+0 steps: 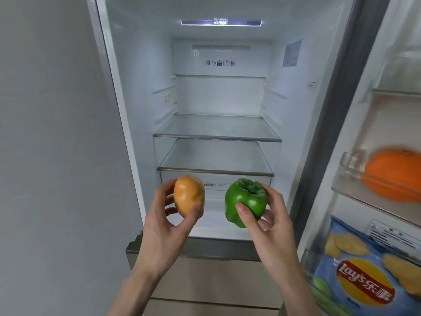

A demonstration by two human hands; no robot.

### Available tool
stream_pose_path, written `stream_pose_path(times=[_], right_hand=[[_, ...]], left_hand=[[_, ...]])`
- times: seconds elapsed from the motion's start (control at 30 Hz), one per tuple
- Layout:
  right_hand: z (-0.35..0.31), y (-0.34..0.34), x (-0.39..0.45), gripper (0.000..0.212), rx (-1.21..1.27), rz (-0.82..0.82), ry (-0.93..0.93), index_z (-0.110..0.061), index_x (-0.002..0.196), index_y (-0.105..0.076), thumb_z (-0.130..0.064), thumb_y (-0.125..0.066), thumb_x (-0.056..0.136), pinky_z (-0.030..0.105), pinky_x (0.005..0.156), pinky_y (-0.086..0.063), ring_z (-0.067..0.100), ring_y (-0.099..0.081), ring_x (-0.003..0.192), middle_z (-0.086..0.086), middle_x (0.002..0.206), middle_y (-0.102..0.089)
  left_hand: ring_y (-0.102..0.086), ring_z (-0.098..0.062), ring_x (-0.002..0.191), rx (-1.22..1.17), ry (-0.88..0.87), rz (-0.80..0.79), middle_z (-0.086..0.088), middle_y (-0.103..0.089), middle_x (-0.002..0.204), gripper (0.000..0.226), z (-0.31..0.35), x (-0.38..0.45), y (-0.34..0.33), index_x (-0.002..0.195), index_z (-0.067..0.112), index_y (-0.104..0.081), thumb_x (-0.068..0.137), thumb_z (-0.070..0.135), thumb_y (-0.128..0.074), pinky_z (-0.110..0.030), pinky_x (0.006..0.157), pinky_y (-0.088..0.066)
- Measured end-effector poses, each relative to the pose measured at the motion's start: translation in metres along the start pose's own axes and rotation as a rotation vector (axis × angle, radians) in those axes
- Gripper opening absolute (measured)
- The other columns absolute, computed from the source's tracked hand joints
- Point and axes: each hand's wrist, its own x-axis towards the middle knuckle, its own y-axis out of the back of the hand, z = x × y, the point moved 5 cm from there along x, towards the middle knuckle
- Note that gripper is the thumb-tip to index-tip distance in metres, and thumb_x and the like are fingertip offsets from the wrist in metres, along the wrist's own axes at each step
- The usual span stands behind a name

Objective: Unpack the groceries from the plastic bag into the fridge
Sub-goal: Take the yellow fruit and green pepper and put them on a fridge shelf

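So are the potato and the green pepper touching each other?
Apart. The head view shows the potato in the left hand and the green pepper in the right hand, with fridge interior visible between them.

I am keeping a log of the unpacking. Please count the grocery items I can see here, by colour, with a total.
Green: 1, the bell pepper in the right hand
Orange: 1, the fruit in the door bin
Tan: 1, the potato in the left hand
Blue: 1, the chips bag
Total: 4
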Motion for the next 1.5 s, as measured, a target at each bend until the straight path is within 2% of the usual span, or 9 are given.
stream_pose_path(times=[0.27,0.43,0.57,0.73,0.8,0.93,1.1,1.3,1.5], right_hand=[[0.037,-0.034,0.083,0.064,-0.081,0.059,-0.031,-0.042,0.127,-0.058,-0.050,-0.083,0.069,0.026,0.086,-0.059,0.003,-0.070,0.106,-0.020,0.118,-0.068],[0.062,-0.053,0.124,0.064,-0.103,0.107,-0.043,-0.039,0.124,-0.057,-0.046,-0.084,0.067,0.023,0.084,-0.057,0.003,-0.072,0.102,-0.029,0.113,-0.068],[0.081,-0.062,0.146,0.058,-0.124,0.148,-0.061,-0.036,0.125,-0.056,-0.036,-0.086,0.075,0.014,0.078,-0.056,0.000,-0.073,0.097,-0.020,0.116,-0.067],[0.093,-0.063,0.173,0.057,-0.177,0.197,-0.062,-0.033,0.127,-0.055,-0.032,-0.086,0.079,0.007,0.073,-0.052,-0.011,-0.069,0.093,-0.017,0.119,-0.066],[0.097,-0.061,0.182,0.064,-0.223,0.206,-0.055,-0.034,0.132,-0.053,-0.037,-0.086,0.078,0.009,0.073,-0.054,-0.010,-0.068,0.096,-0.018,0.123,-0.063],[0.105,-0.061,0.200,0.068,-0.287,0.194,-0.047,-0.033,0.135,-0.052,-0.040,-0.087,0.077,0.012,0.078,-0.055,-0.007,-0.068,0.100,-0.020,0.122,-0.062],[0.120,-0.066,0.226,0.064,-0.371,0.153,-0.055,-0.033,0.132,-0.054,-0.038,-0.088,0.078,0.025,0.089,-0.057,0.007,-0.068,0.109,-0.016,0.123,-0.065],[0.134,-0.074,0.259,0.061,-0.421,0.116,-0.069,-0.040,0.128,-0.050,-0.041,-0.086,0.079,0.029,0.089,-0.058,0.015,-0.068,0.107,-0.007,0.120,-0.066],[0.146,-0.075,0.277,0.050,-0.476,0.124,-0.048,-0.035,0.118,-0.053,-0.045,-0.084,0.079,0.034,0.091,-0.059,0.017,-0.069,0.103,-0.002,0.113,-0.069]], left_hand=[[-0.066,0.001,0.108,-0.051,0.039,-0.026,0.020,-0.067,0.119,0.058,-0.067,0.094,-0.013,0.128,0.040,-0.053,0.080,0.036,-0.085,-0.007,0.083,-0.050],[-0.066,-0.002,0.108,-0.062,0.048,-0.057,0.017,-0.065,0.123,0.063,-0.101,0.141,-0.021,0.130,0.039,-0.052,0.079,0.034,-0.088,-0.012,0.085,-0.053],[-0.063,-0.001,0.110,0.010,0.003,-0.069,0.024,-0.060,0.125,0.064,-0.119,0.169,-0.024,0.130,0.043,-0.052,0.079,0.033,-0.088,-0.018,0.089,-0.049],[-0.058,-0.002,0.113,0.150,-0.088,-0.104,0.017,-0.056,0.129,0.068,-0.133,0.201,-0.030,0.139,0.037,-0.054,0.080,0.035,-0.087,-0.005,0.088,-0.042],[-0.055,-0.004,0.113,0.200,-0.109,-0.121,0.016,-0.056,0.128,0.070,-0.136,0.210,-0.036,0.141,0.034,-0.055,0.079,0.033,-0.088,-0.002,0.088,-0.039],[-0.051,-0.007,0.117,0.252,-0.078,-0.133,0.019,-0.056,0.128,0.073,-0.144,0.223,-0.048,0.140,0.034,-0.051,0.078,0.034,-0.089,-0.018,0.088,-0.041],[-0.049,-0.010,0.116,0.292,-0.072,-0.123,0.014,-0.057,0.121,0.059,-0.148,0.244,-0.062,0.131,0.030,-0.057,0.079,0.030,-0.086,-0.014,0.081,-0.038],[-0.047,-0.019,0.121,0.476,-0.170,-0.110,0.005,-0.060,0.122,0.061,-0.148,0.268,-0.072,0.135,0.024,-0.062,0.080,0.039,-0.086,-0.025,0.095,-0.035],[-0.058,-0.024,0.118,0.428,-0.176,-0.175,0.003,-0.060,0.128,0.065,-0.157,0.281,-0.086,0.137,0.030,-0.059,0.078,0.030,-0.087,-0.035,0.095,-0.049]])
